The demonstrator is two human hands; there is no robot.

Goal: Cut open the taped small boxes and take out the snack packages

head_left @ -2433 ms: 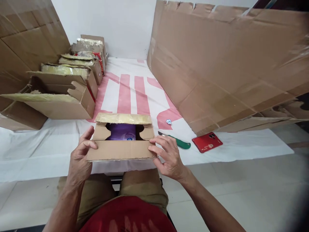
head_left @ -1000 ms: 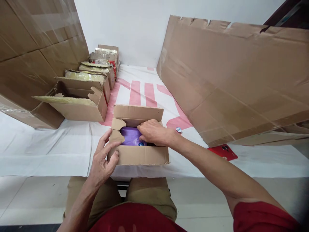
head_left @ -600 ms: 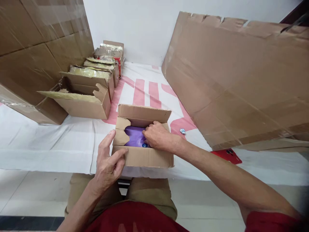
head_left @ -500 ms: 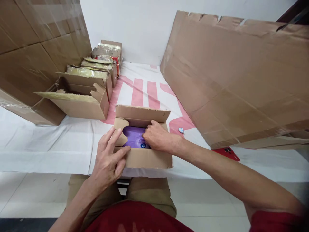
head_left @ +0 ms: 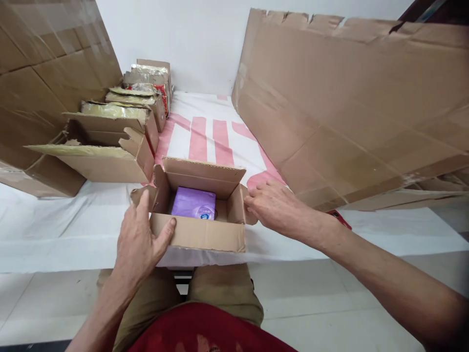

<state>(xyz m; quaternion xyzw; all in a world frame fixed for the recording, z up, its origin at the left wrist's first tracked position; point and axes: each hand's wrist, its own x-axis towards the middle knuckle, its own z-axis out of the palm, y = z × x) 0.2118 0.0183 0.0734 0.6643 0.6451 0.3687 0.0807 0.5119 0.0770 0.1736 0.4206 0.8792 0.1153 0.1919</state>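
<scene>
A small open cardboard box [head_left: 205,237] stands at the table's front edge, its flaps folded outward. Inside it, toward the left, lies a purple plastic-wrapped pack [head_left: 193,201] with a round blue logo. My left hand [head_left: 139,237] rests at the box's front left corner, fingers spread: the thumb lies on the front wall and the fingers touch the left flap. On the other side, my right hand [head_left: 276,208] has its fingers curled and closed on the right end flap [head_left: 250,217]. Part of that grip is hidden behind the knuckles.
At the left, another open carton [head_left: 106,164] leads a row of several boxes, some with plastic wrapping. Large cardboard sheets stand left [head_left: 47,83] and right [head_left: 330,107]. A red phone [head_left: 341,219] lies partly under my right forearm. White and pink cloth [head_left: 198,139] covers the table.
My right hand has come out of the box and moved right, to the end flap. Both end flaps have swung outward, showing more of the purple pack. My left hand has shifted left.
</scene>
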